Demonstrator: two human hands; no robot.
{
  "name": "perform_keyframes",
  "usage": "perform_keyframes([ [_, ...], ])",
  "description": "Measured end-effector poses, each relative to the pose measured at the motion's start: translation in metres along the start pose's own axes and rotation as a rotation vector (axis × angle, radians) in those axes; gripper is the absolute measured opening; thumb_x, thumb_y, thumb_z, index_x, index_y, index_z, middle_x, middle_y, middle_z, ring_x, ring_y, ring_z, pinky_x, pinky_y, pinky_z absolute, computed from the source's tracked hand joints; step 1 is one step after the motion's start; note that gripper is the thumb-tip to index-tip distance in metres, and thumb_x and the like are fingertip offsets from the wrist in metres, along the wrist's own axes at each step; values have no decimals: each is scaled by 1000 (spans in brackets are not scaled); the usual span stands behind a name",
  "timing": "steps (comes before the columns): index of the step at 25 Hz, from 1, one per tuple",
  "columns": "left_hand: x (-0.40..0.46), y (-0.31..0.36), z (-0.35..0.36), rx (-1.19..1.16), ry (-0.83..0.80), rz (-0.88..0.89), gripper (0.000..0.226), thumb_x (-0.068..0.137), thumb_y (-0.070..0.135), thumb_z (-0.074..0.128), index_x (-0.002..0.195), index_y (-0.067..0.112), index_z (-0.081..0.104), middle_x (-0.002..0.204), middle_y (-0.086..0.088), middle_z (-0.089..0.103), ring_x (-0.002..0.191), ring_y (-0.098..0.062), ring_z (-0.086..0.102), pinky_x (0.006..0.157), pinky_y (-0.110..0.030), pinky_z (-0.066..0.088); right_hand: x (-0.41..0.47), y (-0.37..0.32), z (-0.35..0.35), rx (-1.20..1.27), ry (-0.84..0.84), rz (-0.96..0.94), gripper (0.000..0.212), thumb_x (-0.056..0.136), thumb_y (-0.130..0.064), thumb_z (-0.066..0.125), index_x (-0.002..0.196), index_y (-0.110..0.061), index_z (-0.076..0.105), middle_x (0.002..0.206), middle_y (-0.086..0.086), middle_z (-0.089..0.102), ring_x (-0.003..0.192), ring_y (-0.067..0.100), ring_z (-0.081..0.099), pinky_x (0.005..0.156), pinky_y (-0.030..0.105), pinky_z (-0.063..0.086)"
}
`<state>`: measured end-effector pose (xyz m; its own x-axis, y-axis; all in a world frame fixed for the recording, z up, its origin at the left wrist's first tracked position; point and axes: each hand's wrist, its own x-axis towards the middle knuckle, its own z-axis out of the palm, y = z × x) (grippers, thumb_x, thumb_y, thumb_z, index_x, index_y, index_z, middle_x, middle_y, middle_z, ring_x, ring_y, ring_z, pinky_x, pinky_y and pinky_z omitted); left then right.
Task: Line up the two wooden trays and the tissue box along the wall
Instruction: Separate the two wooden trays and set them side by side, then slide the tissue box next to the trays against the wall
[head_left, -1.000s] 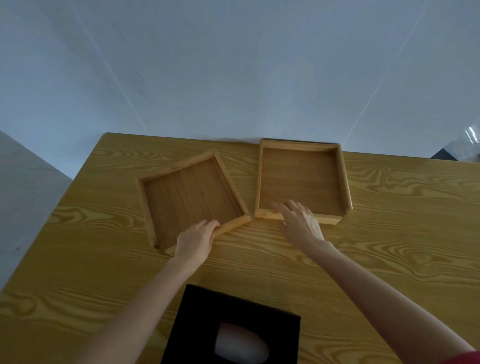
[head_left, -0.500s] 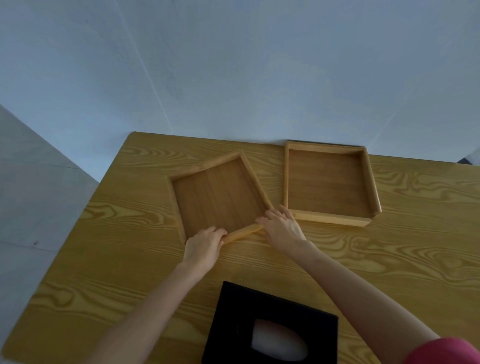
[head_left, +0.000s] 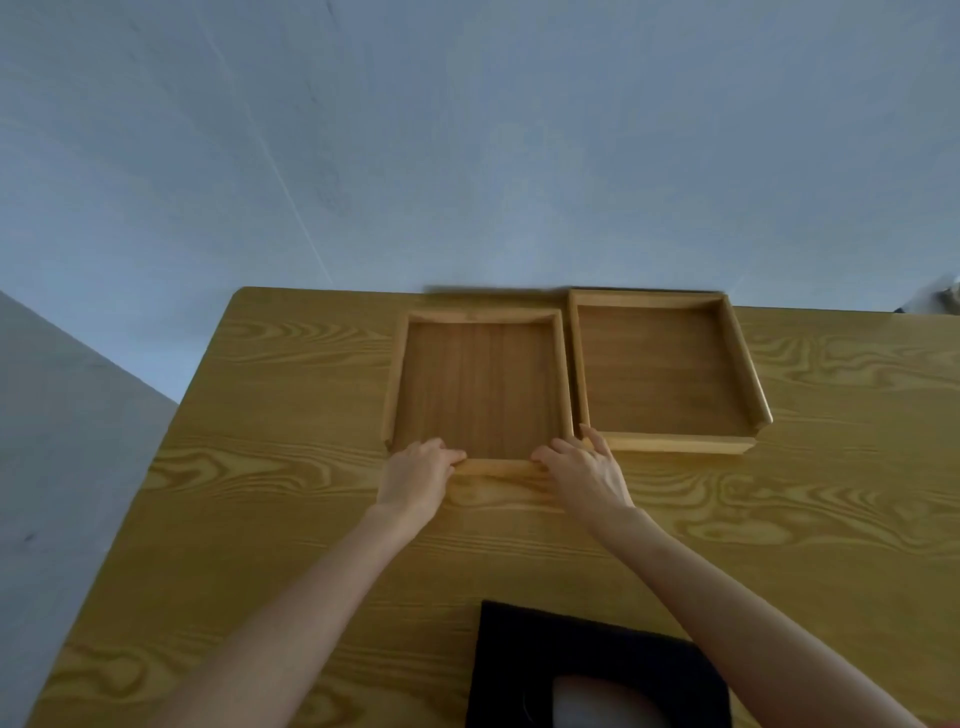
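Two shallow wooden trays lie side by side at the far edge of the table. The left tray (head_left: 478, 384) sits square to the wall with a small gap behind it. The right tray (head_left: 660, 369) touches the wall and stands slightly further back. My left hand (head_left: 418, 475) grips the left tray's near rim at its left corner. My right hand (head_left: 584, 475) grips the same rim at its right corner, one finger reaching the right tray's near rim. The black tissue box (head_left: 592, 670), with a pale tissue in its oval slot, sits close to me at the bottom edge.
The yellow wood-grain table (head_left: 291, 519) meets a pale grey wall (head_left: 467, 156) at the back. Its left edge drops off to a grey floor (head_left: 62, 467). Bare tabletop stretches left of the trays and right of them.
The left tray has turned from its skewed angle to square with the wall, alongside the right tray. My right hand moved off the right tray onto the left tray's near rim.
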<state>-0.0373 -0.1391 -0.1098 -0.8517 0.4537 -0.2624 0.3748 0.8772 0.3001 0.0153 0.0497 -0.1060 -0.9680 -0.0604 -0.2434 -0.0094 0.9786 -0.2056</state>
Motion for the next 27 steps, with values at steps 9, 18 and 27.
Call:
perform_keyframes([
  [9, 48, 4, -10, 19, 24, 24, 34, 96, 14, 39, 126, 22, 53, 116, -5, 60, 104, -25, 55, 81, -33, 46, 39, 22, -5, 30, 35, 70, 32, 92, -6, 45, 119, -19, 56, 115, 1, 64, 117, 18, 54, 118, 37, 8],
  [18, 25, 20, -21, -64, 60, 43, 38, 92, 17, 47, 130, 15, 47, 131, -6, 55, 116, -23, 54, 93, -33, 46, 12, 15, -13, 124, 69, 19, 45, 91, -10, 48, 135, -17, 41, 139, 2, 48, 134, 17, 38, 119, 38, 9],
  [27, -84, 44, 4, -292, -225, 93, 53, 88, 45, 48, 136, 27, 36, 147, 2, 36, 133, -17, 37, 106, -35, 37, -106, -4, -16, 482, -229, 20, 55, 89, -38, 53, 139, -27, 33, 143, 1, 44, 131, 18, 41, 107, 34, 34],
])
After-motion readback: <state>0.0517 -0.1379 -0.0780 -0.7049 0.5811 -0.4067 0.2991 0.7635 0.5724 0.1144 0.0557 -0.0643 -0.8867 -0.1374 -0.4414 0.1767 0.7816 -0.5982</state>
